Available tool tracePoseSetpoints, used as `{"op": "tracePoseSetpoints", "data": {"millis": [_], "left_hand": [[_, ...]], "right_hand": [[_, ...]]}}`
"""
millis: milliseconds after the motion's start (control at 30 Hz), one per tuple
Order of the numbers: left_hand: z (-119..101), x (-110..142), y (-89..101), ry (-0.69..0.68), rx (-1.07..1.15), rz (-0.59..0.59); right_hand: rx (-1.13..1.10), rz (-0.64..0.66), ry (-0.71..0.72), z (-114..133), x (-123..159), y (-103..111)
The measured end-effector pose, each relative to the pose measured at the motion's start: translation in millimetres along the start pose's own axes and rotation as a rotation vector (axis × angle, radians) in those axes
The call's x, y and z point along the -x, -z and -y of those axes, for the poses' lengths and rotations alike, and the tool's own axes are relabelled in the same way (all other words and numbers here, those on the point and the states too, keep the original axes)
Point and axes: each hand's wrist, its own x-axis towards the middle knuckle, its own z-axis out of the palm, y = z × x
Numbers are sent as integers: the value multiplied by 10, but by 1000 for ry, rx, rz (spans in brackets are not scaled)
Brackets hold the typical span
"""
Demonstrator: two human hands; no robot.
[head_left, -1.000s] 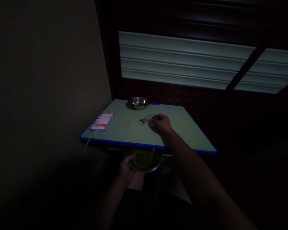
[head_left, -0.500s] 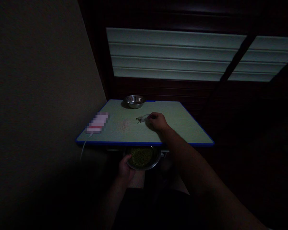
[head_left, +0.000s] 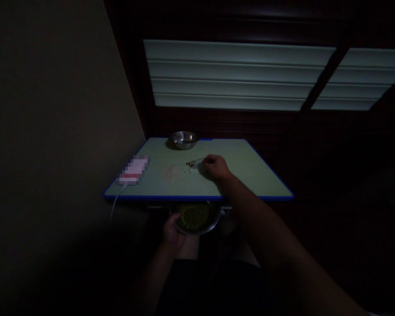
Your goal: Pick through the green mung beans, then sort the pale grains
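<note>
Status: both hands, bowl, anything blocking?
Left hand gripping metal bowl of green grains. Right hand pinching clear rounded item beside dark bits. Nothing visibly blocking.

No readable text, label, brand, number or sign.
The one likely place for writing is the flat, phone-like device point(head_left: 133, 170), well to the left of the right hand point(head_left: 216, 166) and up and to the left of the left hand point(head_left: 173, 230). Its face is covered by coarse pixel blocks, pale pinkish with a redder band at the end nearer the person; the band may be part of a screen display, but the blocks and the dim light make that hard to judge, and not one letter or digit can be made out.
</note>
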Motion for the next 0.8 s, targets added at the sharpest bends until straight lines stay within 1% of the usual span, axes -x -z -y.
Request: {"op": "tracePoseSetpoints", "data": {"millis": [233, 433, 600, 667, 800], "left_hand": [[5, -20, 27, 1, 17, -12], [4, -16, 29, 7, 16, 7], [13, -21, 33, -19, 6, 15], [11, -16, 31, -29, 2, 18], [0, 0, 18, 7, -1, -3]], "right_hand": [[-5, -20, 6, 5, 4, 1], [14, 0, 1, 24, 13, 7], [-22, 32, 1, 43, 22, 11], [-32, 22, -7, 50, 25, 15], [-5, 3, -5, 57, 29, 21]]}}
